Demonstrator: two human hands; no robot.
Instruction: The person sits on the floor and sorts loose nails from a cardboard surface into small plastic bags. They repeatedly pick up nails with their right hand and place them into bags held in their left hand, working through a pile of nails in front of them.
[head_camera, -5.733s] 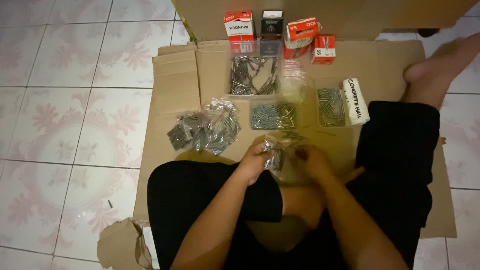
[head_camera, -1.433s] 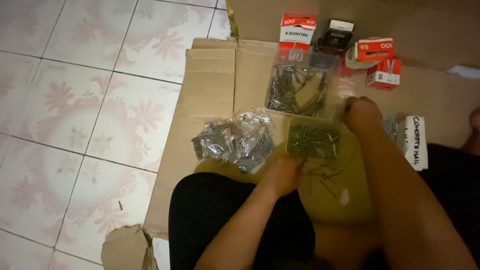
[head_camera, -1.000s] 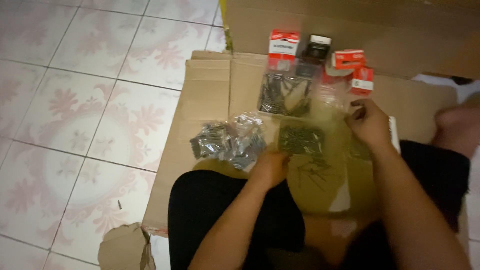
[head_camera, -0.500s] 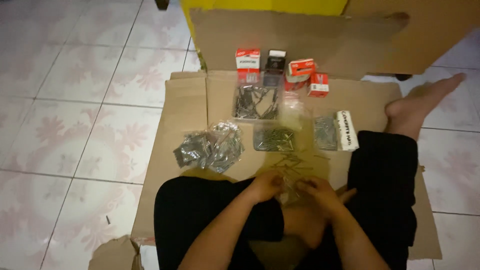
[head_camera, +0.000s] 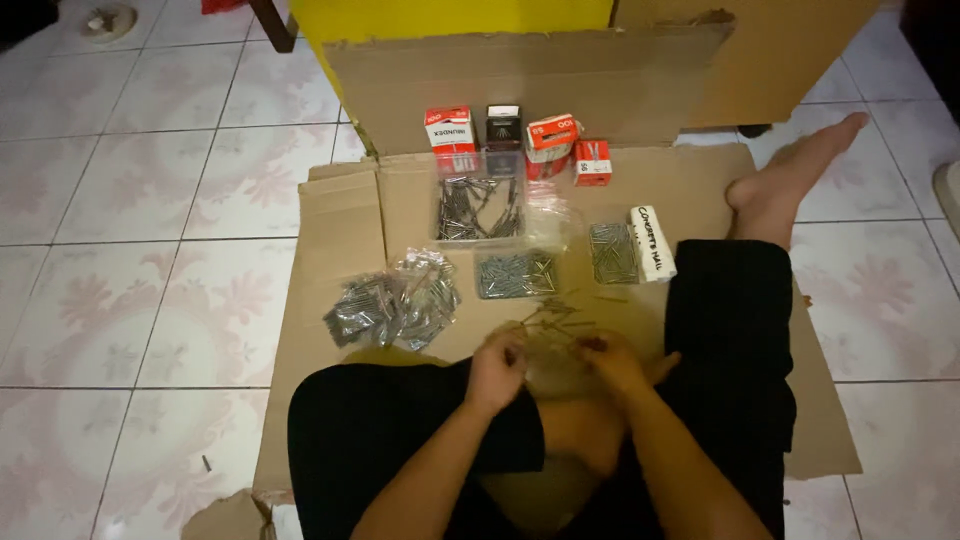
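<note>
We observe a person seated cross-legged on a flattened sheet of brown corrugated cardboard (head_camera: 330, 240) laid over pale patterned floor tiles (head_camera: 130, 200). Both hands work close together just ahead of the knees, over a small scatter of loose grey metal nails (head_camera: 552, 318).

The left hand (head_camera: 497, 366) has its fingers curled inward and pinched together; it appears to grip a few nails, though the picture is too dim to confirm. The right hand (head_camera: 610, 360) is likewise bunched, fingertips drawn together at the near edge of the scatter; whether it holds anything we cannot tell.

Beyond the hands we note a heap of small clear plastic bags filled with nails (head_camera: 395, 305) to the left, a flat pile of loose nails (head_camera: 515, 273) in the middle, another pile (head_camera: 612, 252) to the right beside a white rectangular labelled box (head_camera: 652, 243), and a clear plastic tray of longer nails (head_camera: 480, 205) farther back. A row of small red and dark cardboard boxes (head_camera: 520, 138) stands behind it.

In our judgement the step in hand is gathering or counting nails from the scatter. The next move calls for a firm pinch so none drop, and care with the points.
</note>
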